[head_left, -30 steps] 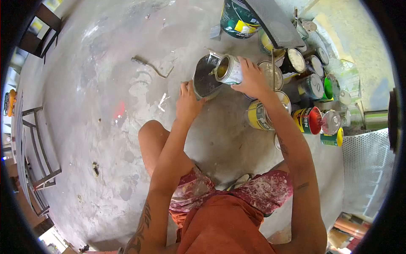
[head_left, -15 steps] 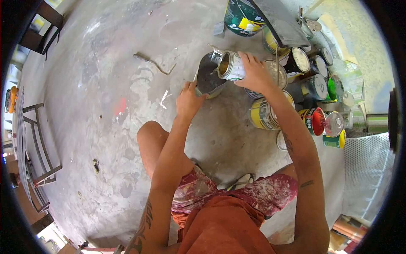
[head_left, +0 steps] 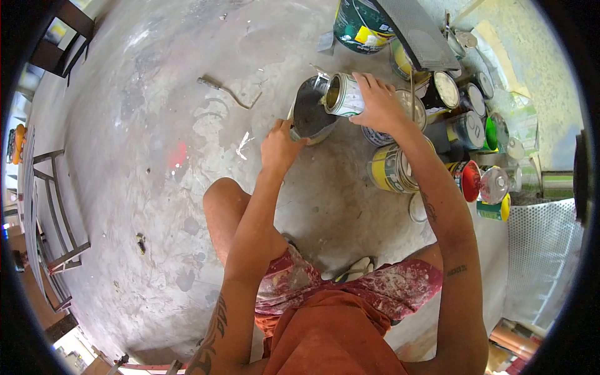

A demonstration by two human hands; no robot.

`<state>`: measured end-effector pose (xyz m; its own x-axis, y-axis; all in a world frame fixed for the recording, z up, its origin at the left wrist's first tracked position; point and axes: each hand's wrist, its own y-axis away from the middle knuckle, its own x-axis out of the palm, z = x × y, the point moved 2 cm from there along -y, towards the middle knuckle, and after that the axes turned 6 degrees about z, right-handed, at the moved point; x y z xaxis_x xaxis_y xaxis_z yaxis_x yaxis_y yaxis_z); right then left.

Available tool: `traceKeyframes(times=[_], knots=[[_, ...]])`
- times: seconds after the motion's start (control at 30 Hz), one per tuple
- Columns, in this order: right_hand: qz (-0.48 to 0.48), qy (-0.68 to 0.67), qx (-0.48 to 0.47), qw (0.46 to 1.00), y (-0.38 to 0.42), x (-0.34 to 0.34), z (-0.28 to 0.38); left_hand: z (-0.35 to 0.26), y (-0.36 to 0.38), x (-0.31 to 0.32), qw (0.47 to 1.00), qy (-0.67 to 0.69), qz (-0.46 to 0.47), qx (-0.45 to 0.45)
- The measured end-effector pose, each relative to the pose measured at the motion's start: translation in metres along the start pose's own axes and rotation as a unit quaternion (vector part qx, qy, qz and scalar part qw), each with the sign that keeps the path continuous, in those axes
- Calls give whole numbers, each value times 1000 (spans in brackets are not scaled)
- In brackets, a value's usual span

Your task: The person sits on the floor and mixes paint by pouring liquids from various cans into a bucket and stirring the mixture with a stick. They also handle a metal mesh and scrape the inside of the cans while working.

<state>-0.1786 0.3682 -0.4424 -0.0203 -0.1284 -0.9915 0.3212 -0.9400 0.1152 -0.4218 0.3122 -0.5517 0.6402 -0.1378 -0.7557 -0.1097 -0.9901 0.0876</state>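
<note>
My right hand is wrapped round a small paint can, which lies tilted on its side with its open mouth facing left. That mouth is over the right rim of a dark-lined bucket on the floor. A little pale liquid seems to show at the can's lip. My left hand grips the bucket's near left rim, its fingers curled over the edge. Inside the bucket the surface looks dark grey; its exact contents I cannot make out.
Several paint cans crowd the right side, among them a yellow can and a red-rimmed one. A large green bucket stands at the back beside a grey mesh panel. A roller handle lies on the floor at the left.
The can in my right hand has shifted very slightly right, still tipped over the bucket. My left hand stays on the bucket's rim.
</note>
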Motion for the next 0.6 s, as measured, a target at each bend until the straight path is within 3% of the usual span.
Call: traceKeyframes(times=[0.6], knots=[[7,21,-22,1000,-7,-2,5,-1,0,-5,998,47,27,-28]])
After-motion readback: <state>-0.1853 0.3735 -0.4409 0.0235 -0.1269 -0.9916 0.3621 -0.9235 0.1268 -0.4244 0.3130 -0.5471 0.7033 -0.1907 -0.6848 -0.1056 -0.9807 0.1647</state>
